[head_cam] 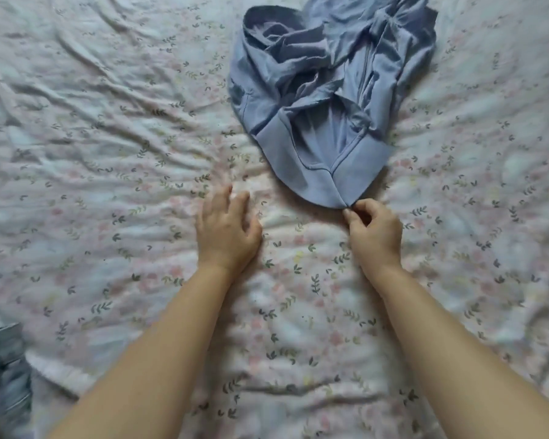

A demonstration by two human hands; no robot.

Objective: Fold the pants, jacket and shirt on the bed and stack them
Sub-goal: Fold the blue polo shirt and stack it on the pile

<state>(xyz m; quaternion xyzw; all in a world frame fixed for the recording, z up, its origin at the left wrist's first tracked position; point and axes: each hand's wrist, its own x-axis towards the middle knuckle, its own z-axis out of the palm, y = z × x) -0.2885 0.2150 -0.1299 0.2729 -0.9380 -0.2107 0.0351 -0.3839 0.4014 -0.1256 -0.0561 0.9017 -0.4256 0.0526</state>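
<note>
While the blue jacket (327, 90) lies crumpled on the far middle of the bed (108, 153), its ribbed hem (355, 175) points toward the person. The right hand (374, 231) pinches the nearest corner of that hem: thumb and forefinger meet on the cloth at the fingertips (347, 213), and the other fingers are curled in behind them. The left hand (227, 231) holds nothing. Its fingers are loosely spread and slightly bent, palm down over the flowered sheet, just left of the hem and apart from the jacket. Whether it presses the sheet or hangs just above it cannot be told, as the fingers are blurred. Both bare forearms reach in from the near edge. A bunched blue-grey cloth (4, 369) shows at the bed's near left corner, well apart from both hands.
</note>
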